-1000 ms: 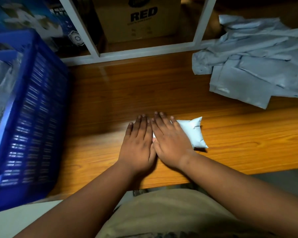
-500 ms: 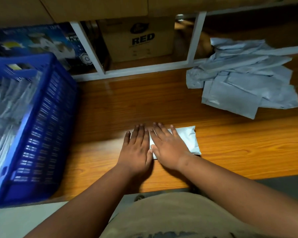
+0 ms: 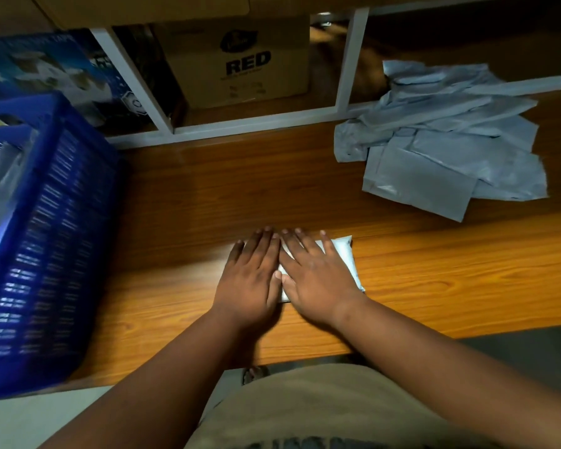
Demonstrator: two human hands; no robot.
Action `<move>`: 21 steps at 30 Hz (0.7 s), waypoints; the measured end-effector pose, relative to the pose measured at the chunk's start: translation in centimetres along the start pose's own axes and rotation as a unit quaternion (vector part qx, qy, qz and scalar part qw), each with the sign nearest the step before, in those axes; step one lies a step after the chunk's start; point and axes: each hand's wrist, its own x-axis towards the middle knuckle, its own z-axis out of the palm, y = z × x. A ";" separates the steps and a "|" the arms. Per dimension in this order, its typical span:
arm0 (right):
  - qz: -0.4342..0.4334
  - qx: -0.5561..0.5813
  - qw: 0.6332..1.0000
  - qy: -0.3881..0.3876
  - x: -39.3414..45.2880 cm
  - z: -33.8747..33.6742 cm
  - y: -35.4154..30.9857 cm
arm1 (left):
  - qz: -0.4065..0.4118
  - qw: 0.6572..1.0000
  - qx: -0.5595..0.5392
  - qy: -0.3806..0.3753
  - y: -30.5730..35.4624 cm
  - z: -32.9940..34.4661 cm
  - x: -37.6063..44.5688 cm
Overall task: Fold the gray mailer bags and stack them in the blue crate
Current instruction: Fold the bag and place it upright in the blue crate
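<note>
From my remote feed: both hands lie flat, fingers straight, side by side on a folded bag at the near edge of the wooden table. The left hand presses its left part, the right hand covers the middle, and only the bag's right end and a sliver between the thumbs show. Neither hand grips anything (palms down, thumbs nearly touching). The blue crate stands well to the left on the table; pale plastic shows inside it, probably folded bags, though blur keeps me from being sure. A loose pile of unfolded gray bags lies at the far right, well apart from the hands. Behind, under a white frame, sits a cardboard box printed "RED".
</note>
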 end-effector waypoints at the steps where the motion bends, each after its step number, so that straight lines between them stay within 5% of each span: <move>1: 0.002 0.001 1.000 0.003 0.0 0.1 0.2 | 0.000 1.000 0.003 0.003 -0.1 0.1 0.0; 21: 0.001 0.041 0.999 -0.035 0.4 0.2 1.1 | -0.027 0.999 0.036 -0.016 0.4 0.3 0.5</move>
